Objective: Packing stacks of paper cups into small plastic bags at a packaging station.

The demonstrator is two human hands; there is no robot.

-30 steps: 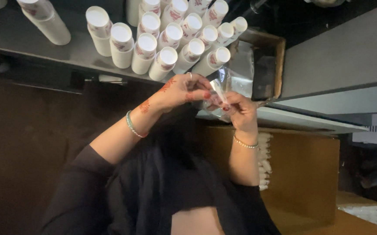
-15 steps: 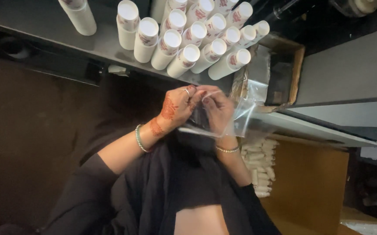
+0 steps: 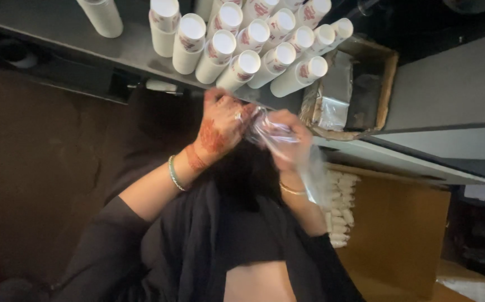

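Note:
My left hand point(image 3: 220, 126), with dark red patterns on its back and a green bangle at the wrist, grips the top of a clear plastic bag point(image 3: 287, 148). My right hand point(image 3: 293, 137) holds the same bag from the other side, and the bag hangs down over that wrist. Both hands meet just below the edge of a grey shelf point(image 3: 74, 33). A cluster of several white cylindrical bottles point(image 3: 248, 45) with red print stands on the shelf right above my hands. Whether anything is inside the bag I cannot tell.
A single white bottle point(image 3: 101, 15) stands apart at the shelf's left. An open cardboard box point(image 3: 388, 84) holding plastic bags sits to the right. Below it, a large brown carton point(image 3: 399, 235) shows stacked white bottles point(image 3: 340, 210) along its side.
The small white bottle seen in my fingers a second ago is no longer visible. Both hands now pinch the plastic bag, and the view has tilted downward slightly.

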